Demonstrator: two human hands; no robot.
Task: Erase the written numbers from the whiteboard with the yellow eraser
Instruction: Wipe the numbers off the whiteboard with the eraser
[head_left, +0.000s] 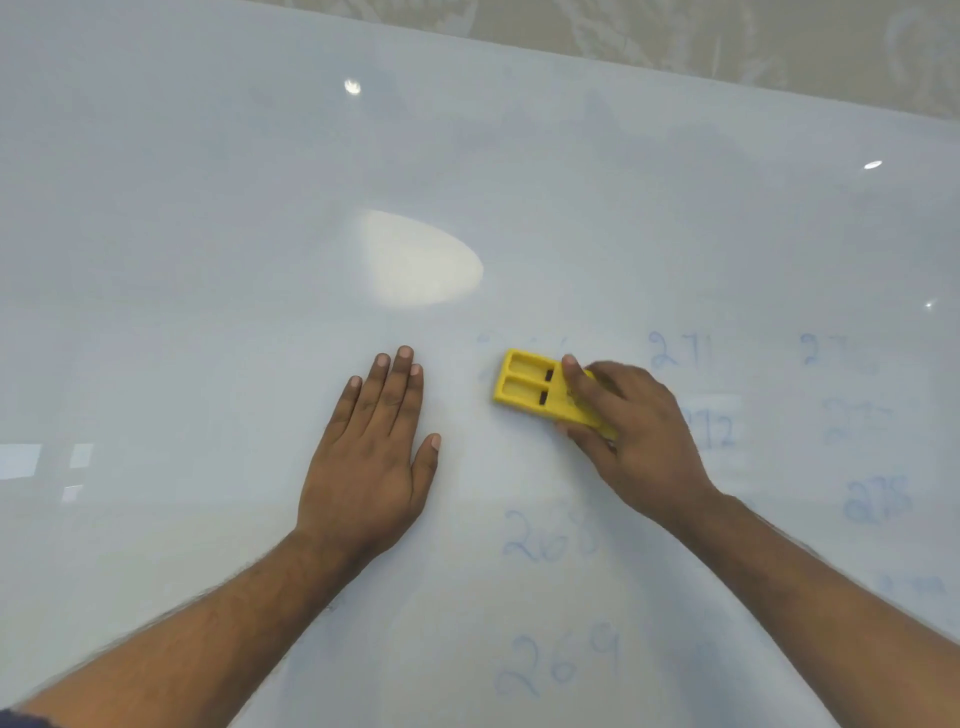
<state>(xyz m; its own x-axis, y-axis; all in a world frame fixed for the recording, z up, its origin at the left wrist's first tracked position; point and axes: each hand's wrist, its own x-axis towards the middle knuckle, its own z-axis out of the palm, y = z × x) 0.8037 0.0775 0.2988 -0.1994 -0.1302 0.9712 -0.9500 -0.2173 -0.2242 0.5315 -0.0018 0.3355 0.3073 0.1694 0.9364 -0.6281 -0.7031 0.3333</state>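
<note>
The whiteboard (208, 260) lay flat beneath both hands and filled nearly the whole view. The left hand (371, 452) rested palm down on bare board, its fingers straight and close together, the thumb spread to the side; it held nothing.

The right hand (631, 441) gripped the yellow eraser (530, 389). The index finger lay along the eraser's top, the thumb pressed its near edge, and the remaining fingers curled over its far side. The eraser sat flat on the board, its free end with two recessed compartments projecting past the fingertips toward the left hand. The two hands were apart, with a strip of bare board between the left fingertips and the eraser.

Faint blue numbers remained on the board. A smudged trace (519, 345) sat just beyond the eraser's far edge, too faint to read. Beyond the right knuckles stood "271" (678, 353); just beside the back of the hand, "272" (714, 431). Nearer the viewer than the right thumb were "268" (550, 535) and "269" (563, 660). Further blue figures (875, 501) stood well to the right of the hand, blurred and only partly legible.

A bright oval glare (421, 260) lay on the board beyond the left fingertips.
</note>
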